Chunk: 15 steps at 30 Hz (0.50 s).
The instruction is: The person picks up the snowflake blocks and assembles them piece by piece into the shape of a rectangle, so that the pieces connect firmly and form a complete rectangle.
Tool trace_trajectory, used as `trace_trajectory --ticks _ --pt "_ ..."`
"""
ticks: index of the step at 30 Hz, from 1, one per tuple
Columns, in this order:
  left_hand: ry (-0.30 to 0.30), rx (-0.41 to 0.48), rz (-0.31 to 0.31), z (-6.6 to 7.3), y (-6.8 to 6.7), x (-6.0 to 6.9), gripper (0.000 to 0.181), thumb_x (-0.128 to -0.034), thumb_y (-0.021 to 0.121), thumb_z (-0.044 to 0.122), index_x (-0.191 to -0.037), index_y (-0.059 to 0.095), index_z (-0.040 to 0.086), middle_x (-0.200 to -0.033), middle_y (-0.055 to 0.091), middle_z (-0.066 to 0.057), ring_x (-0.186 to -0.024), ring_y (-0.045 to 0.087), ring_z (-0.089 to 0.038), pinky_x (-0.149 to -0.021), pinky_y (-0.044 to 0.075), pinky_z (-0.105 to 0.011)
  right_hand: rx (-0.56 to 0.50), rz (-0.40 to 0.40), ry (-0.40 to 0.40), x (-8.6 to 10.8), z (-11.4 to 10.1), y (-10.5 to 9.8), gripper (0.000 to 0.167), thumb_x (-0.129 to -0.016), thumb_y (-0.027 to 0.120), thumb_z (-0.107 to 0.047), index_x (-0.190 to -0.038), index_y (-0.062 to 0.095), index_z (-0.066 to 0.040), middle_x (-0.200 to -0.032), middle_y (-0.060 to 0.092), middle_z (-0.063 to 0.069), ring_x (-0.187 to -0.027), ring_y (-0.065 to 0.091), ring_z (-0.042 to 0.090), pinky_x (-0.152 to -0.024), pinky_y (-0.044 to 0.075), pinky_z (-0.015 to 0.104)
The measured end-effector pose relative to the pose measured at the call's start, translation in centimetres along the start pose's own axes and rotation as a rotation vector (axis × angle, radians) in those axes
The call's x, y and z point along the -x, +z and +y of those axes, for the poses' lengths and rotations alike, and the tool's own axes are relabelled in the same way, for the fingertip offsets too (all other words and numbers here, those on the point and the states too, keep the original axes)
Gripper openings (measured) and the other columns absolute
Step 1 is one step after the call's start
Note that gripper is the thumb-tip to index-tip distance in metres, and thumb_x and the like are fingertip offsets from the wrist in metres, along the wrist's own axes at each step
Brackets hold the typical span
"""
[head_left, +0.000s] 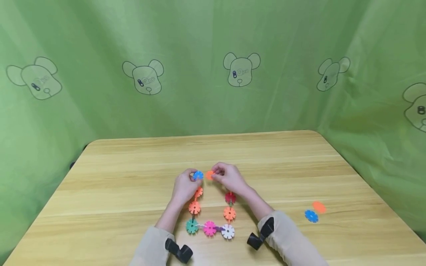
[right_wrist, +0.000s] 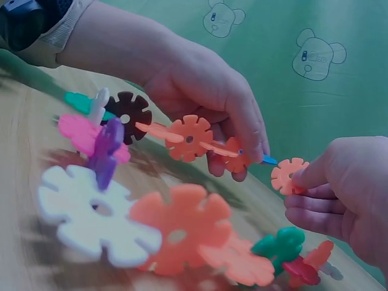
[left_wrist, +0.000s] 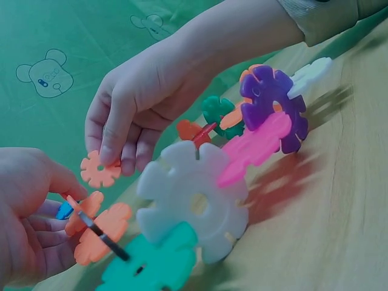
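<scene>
My left hand (head_left: 184, 186) pinches a blue notched disc (head_left: 198, 175) at the left end of a U-shaped chain of interlocked discs. In the right wrist view, an orange disc (right_wrist: 189, 138) of that chain hangs beside the left fingers. A separate orange disc (head_left: 209, 175) is pinched at its edge by my right hand (head_left: 232, 178), a small gap from the blue one. The chain's near side has a green disc (head_left: 192, 226), a pink disc (head_left: 210, 228) and a white disc (head_left: 227, 231). Up the right side run another orange disc (head_left: 229, 213) and a red disc (head_left: 230, 198).
To the right on the wooden table (head_left: 133, 159) lie a loose blue disc (head_left: 311, 216) and a loose orange disc (head_left: 319, 207). A green curtain (head_left: 193, 107) with bear-head drawings surrounds the table's far side and both flanks.
</scene>
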<state>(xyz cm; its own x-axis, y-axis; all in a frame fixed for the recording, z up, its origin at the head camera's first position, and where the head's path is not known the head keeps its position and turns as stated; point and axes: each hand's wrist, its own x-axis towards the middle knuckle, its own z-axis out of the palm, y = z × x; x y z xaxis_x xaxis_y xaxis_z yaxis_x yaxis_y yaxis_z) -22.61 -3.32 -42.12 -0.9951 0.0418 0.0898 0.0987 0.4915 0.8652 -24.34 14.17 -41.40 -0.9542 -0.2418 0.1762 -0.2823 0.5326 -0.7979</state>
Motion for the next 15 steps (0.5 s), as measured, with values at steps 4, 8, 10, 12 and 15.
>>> trace_trajectory --ticks 4,8,10,12,15 --pt "0.001 0.005 0.0 0.05 -0.01 -0.01 0.036 -0.0794 0.066 0.009 -0.113 0.06 -0.003 -0.074 0.057 -0.006 -0.054 0.048 -0.012 -0.049 0.041 -0.024 0.038 0.007 -0.033 -0.15 -0.03 0.24 0.011 -0.081 0.068 -0.003 -0.091 0.065 -0.006 -0.079 0.062 -0.001 -0.074 0.058 0.013 -0.07 0.05 0.027" --pt "-0.002 0.013 -0.005 0.05 0.03 -0.02 0.036 -0.0797 0.066 0.008 -0.114 0.06 -0.003 -0.073 0.056 -0.006 -0.053 0.046 -0.012 -0.048 0.04 -0.024 0.072 0.02 -0.071 -0.15 0.13 0.5 0.01 -0.081 0.067 -0.004 -0.091 0.066 -0.007 -0.079 0.063 -0.001 -0.074 0.058 0.012 -0.07 0.05 0.028" --pt "-0.004 0.018 -0.005 0.06 0.04 -0.01 0.036 -0.0797 0.066 0.007 -0.114 0.06 -0.003 -0.073 0.056 -0.006 -0.052 0.046 -0.011 -0.047 0.039 -0.024 0.073 0.025 -0.082 -0.13 0.19 0.64 0.01 -0.082 0.067 -0.004 -0.091 0.066 -0.007 -0.079 0.063 -0.002 -0.073 0.058 0.011 -0.069 0.05 0.026" --pt "-0.003 0.019 -0.01 0.09 0.04 0.0 0.036 -0.0799 0.066 0.007 -0.114 0.06 -0.004 -0.073 0.056 -0.006 -0.052 0.046 -0.011 -0.047 0.039 -0.023 0.059 0.027 -0.086 -0.09 0.22 0.8 0.009 -0.082 0.067 -0.004 -0.09 0.066 -0.007 -0.078 0.064 -0.001 -0.071 0.059 0.01 -0.067 0.05 0.025" --pt "0.007 0.013 -0.016 0.11 0.05 0.0 0.035 -0.0804 0.065 0.008 -0.113 0.06 -0.004 -0.072 0.056 -0.006 -0.051 0.046 -0.01 -0.047 0.039 -0.023 0.033 0.028 -0.095 0.03 0.16 1.03 0.007 -0.083 0.066 -0.001 -0.089 0.066 -0.004 -0.075 0.065 0.001 -0.068 0.061 0.01 -0.063 0.051 0.023"
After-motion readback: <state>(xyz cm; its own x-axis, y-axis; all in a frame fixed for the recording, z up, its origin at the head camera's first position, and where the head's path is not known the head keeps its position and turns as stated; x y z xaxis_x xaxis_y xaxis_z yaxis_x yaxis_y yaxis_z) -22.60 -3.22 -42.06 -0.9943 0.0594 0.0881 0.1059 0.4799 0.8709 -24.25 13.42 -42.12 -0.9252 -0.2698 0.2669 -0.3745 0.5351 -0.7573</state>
